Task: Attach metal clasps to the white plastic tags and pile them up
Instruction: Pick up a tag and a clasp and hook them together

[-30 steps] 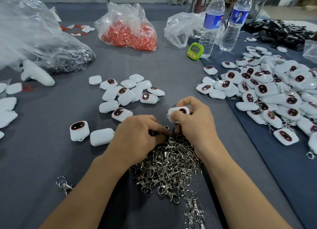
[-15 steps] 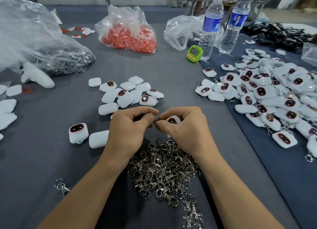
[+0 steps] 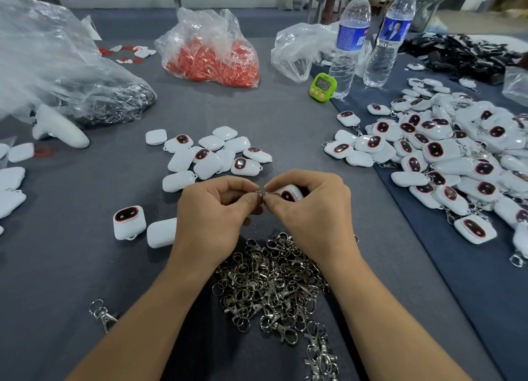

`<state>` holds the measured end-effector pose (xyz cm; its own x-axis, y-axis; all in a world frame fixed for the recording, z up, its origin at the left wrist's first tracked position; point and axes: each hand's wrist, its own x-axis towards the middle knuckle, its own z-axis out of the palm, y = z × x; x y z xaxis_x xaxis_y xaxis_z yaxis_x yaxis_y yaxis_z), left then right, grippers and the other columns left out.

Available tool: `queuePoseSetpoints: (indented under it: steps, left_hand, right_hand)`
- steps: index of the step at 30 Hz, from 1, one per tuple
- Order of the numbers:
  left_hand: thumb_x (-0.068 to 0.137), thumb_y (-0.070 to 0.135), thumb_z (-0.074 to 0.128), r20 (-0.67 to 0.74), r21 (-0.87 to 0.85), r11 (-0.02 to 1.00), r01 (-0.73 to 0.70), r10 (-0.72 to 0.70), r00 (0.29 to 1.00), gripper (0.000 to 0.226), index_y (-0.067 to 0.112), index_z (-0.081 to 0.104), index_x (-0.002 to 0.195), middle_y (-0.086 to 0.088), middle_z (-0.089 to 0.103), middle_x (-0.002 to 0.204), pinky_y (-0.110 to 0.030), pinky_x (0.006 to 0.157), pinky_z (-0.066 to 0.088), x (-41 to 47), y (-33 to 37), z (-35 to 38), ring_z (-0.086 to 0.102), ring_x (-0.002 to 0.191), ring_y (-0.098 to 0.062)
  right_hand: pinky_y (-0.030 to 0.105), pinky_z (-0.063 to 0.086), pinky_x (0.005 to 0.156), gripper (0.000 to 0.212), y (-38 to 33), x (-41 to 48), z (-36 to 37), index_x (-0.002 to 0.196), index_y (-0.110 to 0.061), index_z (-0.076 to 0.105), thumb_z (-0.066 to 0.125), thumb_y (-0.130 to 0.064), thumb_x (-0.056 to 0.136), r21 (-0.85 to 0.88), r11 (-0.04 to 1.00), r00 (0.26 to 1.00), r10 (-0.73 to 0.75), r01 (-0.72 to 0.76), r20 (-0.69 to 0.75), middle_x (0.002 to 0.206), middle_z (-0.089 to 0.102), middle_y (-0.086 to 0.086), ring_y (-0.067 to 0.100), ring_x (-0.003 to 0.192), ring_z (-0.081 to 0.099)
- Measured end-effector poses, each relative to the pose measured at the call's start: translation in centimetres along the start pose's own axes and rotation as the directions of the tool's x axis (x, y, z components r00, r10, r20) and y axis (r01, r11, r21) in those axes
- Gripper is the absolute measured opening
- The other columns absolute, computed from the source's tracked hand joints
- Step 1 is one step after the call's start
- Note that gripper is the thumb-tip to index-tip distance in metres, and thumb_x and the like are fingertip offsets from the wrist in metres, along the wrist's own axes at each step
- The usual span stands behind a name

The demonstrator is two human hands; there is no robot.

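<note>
**Materials.** The loose tags (image 3: 211, 155) are smooth white plastic, rounded squares, several with a dark oval window rimmed in red. They lie scattered on the table (image 3: 71, 266), which is covered in grey cloth, just beyond the hands. A large pile of finished tags (image 3: 445, 157) with clasps fitted covers the blue cloth (image 3: 471, 280) at right. The heap of clasps (image 3: 271, 277) is bright metal, rings and hooks tangled together, and sits between the forearms. One stray clasp (image 3: 103, 315) lies well apart at lower left.

**Room.** Bare grey cloth shows at lower left. The edge of the blue cloth runs diagonally at right.

**Hands.** The left hand (image 3: 211, 212) has its fingers curled, with thumb and forefinger pinching a small clasp (image 3: 261, 192). The right hand (image 3: 311, 209) is curled round one tag (image 3: 288, 193), its fingertips meeting the left's at the clasp. Whether the clasp has passed through the tag's loop cannot be told.
</note>
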<state>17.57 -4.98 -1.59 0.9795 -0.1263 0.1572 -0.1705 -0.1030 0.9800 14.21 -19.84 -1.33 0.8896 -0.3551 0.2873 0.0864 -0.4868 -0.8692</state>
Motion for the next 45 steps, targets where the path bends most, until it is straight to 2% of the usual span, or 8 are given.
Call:
queuePoseSetpoints:
  steps: [6,12,19,27,33,39,41,45]
  left_hand:
    - [0.091,0.0,0.069,-0.005,0.044,0.998,-0.038,0.038,0.999,0.025,0.023,0.071,0.082,0.008,0.076,0.071,-0.015,0.055,0.054,-0.1,0.0,0.2,0.074,0.067,-0.007]
    - [0.086,0.007,0.077,0.06,0.14,0.987,-0.081,0.073,0.995,0.025,0.031,0.077,0.078,0.009,0.076,0.071,-0.025,0.064,0.06,0.0,-0.4,0.0,0.074,0.069,-0.012]
    - [0.081,0.001,0.079,0.024,0.047,0.991,-0.125,0.124,0.992,0.032,0.033,0.081,0.082,0.008,0.078,0.078,-0.021,0.073,0.058,0.3,-0.1,-0.3,0.074,0.075,-0.01]
    - [0.079,0.013,0.083,0.038,0.365,0.868,-0.337,0.348,0.937,0.027,0.035,0.081,0.094,0.028,0.074,0.091,-0.018,0.071,0.055,-0.8,0.0,0.0,0.07,0.077,0.001]
    - [0.078,0.018,0.081,-0.017,0.406,0.888,-0.217,0.244,0.97,0.021,0.037,0.076,0.081,0.03,0.07,0.072,-0.01,0.063,0.049,-0.7,0.0,0.0,0.067,0.066,0.006]
    - [0.082,0.006,0.078,0.002,0.138,0.99,-0.032,0.032,0.999,0.026,0.032,0.078,0.077,0.007,0.075,0.067,-0.021,0.06,0.055,0.1,-0.4,-0.1,0.069,0.061,-0.008]
    - [0.082,0.006,0.078,0.016,0.106,0.994,-0.006,0.004,1.0,0.027,0.033,0.079,0.078,0.004,0.076,0.069,-0.027,0.06,0.057,0.2,-0.5,0.0,0.071,0.064,-0.017]
    - [0.08,0.006,0.079,0.053,0.099,0.995,0.004,-0.009,0.999,0.027,0.033,0.08,0.078,0.005,0.076,0.069,-0.018,0.061,0.053,0.2,-0.5,-0.1,0.071,0.063,-0.008]
  right_hand:
    - [0.011,0.044,0.053,0.016,-0.2,-0.2,0.2,0.074,-0.037,0.077,0.087,-0.024,0.074,0.017,1.0,1.0,-0.007,0.007,0.019,0.064,0.07,-0.02,0.002,0.064,0.066]
    - [0.013,0.042,0.052,0.013,0.1,0.1,0.0,0.072,-0.034,0.076,0.084,-0.024,0.075,0.009,1.0,1.0,0.011,-0.011,0.014,0.062,0.069,-0.017,0.004,0.061,0.064]
    - [0.013,0.044,0.054,0.018,0.0,0.1,0.0,0.074,-0.039,0.077,0.084,-0.023,0.076,0.042,0.999,0.999,-0.003,0.002,0.035,0.063,0.07,-0.019,0.001,0.061,0.064]
    - [0.029,0.055,0.062,0.018,0.1,-0.3,0.1,0.083,-0.041,0.075,0.079,-0.027,0.073,-0.22,0.972,0.996,-0.084,0.082,-0.003,0.069,0.069,-0.023,0.005,0.065,0.065]
    - [0.015,0.048,0.057,0.016,-0.1,-0.4,0.1,0.084,-0.041,0.074,0.078,-0.031,0.072,-0.17,0.981,0.995,-0.094,0.096,0.017,0.069,0.068,-0.027,0.001,0.066,0.066]
    - [0.01,0.044,0.055,0.016,0.1,-0.2,-0.1,0.07,-0.035,0.076,0.085,-0.023,0.075,-0.079,0.996,0.999,-0.026,0.029,0.035,0.063,0.068,-0.023,0.0,0.064,0.066]
    - [0.014,0.044,0.056,0.015,0.2,-0.2,-0.1,0.071,-0.034,0.076,0.084,-0.022,0.076,-0.069,0.997,0.999,-0.022,0.024,0.027,0.063,0.068,-0.022,0.002,0.064,0.065]
    - [0.03,0.054,0.063,0.017,0.2,-0.1,-0.2,0.072,-0.034,0.078,0.082,-0.019,0.077,-0.043,0.999,1.0,0.003,-0.002,0.023,0.065,0.071,-0.018,0.007,0.068,0.067]
